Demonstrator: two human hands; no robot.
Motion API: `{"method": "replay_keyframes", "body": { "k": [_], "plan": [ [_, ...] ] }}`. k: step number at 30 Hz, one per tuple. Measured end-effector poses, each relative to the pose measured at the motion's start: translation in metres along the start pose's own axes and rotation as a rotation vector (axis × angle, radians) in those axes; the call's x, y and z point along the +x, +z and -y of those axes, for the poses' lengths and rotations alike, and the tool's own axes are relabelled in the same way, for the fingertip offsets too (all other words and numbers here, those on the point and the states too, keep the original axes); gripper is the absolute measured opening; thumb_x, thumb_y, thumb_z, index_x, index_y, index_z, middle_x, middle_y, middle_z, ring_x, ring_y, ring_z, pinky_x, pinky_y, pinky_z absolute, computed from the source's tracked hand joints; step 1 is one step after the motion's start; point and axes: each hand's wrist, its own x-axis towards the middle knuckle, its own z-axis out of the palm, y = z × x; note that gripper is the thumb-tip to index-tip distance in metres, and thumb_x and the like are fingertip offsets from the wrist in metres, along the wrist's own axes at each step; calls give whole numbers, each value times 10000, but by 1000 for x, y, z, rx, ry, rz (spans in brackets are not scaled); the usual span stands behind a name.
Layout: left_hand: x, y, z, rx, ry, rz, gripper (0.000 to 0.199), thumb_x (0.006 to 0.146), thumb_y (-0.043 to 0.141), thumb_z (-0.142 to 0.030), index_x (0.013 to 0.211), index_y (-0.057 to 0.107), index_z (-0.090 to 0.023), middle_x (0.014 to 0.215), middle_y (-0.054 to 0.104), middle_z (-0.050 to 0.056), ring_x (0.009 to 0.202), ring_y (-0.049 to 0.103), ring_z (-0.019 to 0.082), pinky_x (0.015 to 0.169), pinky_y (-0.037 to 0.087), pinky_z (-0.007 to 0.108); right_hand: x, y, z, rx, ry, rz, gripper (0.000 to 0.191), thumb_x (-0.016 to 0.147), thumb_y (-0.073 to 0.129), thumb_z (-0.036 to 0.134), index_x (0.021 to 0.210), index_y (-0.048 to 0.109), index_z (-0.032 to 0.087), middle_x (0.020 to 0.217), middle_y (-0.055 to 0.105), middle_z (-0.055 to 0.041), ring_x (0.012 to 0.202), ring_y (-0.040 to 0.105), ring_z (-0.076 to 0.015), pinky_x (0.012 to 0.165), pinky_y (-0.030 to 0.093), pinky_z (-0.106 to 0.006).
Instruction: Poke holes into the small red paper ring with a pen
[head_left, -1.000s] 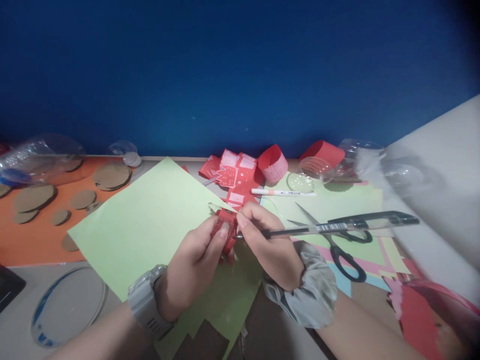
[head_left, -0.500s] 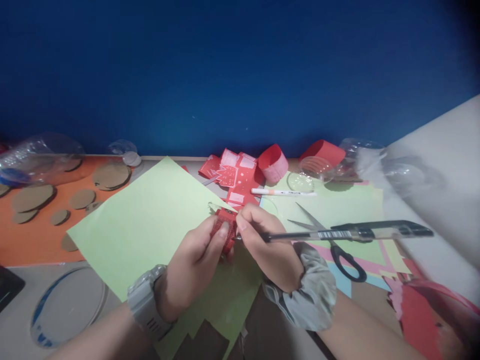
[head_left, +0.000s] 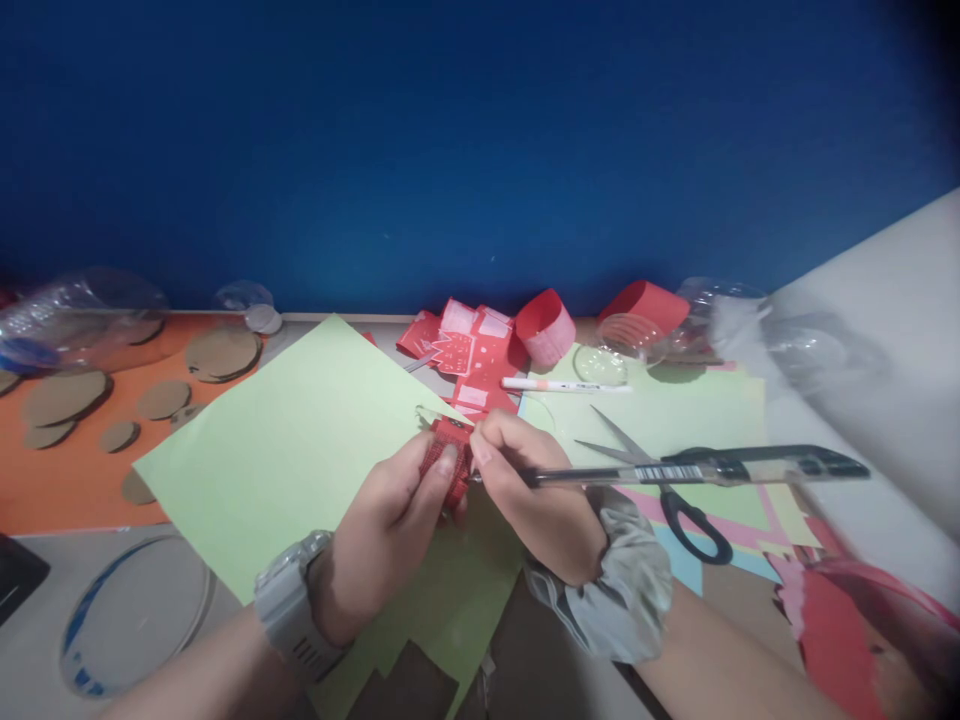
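My left hand (head_left: 390, 520) pinches a small red piece (head_left: 452, 440) with dark markings between thumb and fingers. In my right hand (head_left: 536, 490) is a clear-barrelled black pen (head_left: 682, 472), its tip against the right side of the red piece and its long end pointing right. Both hands are close together over a large light green sheet of paper (head_left: 277, 440). Just beyond them lie red paper pieces with pink patches (head_left: 487, 350). My fingers hide part of the red piece.
Open scissors (head_left: 686, 515) rest on stacked coloured paper (head_left: 720, 410) at right. A white marker (head_left: 555, 384) lies behind my right hand. Cardboard discs (head_left: 67, 397) sit on orange paper (head_left: 52, 490) at left. Clear plastic pieces (head_left: 82, 310) stand along the blue wall (head_left: 480, 150).
Almost nothing differs. The pen's far end has tilted very slightly, while both hands keep their places around the red piece.
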Motion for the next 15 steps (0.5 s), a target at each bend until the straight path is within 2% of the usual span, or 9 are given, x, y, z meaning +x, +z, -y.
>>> {"method": "replay_keyframes", "body": {
  "k": [6,15],
  "plan": [
    [0,1,-2,-27,-17,1,333,1017,343,-347,756,475,-189,661,524,-42,645,498,104,684,391,243,0,0,1,44,-6,-46,253,947,397,206,695,386,196,615,349,50,564,357,-93,523,316,-214],
    [0,0,-1,-41,-13,16,338,1017,341,-363,755,463,-188,669,515,-40,640,488,104,678,387,248,0,0,2,-4,2,0,312,946,420,269,654,341,194,577,343,48,542,349,-96,504,299,-222]
  ]
}}
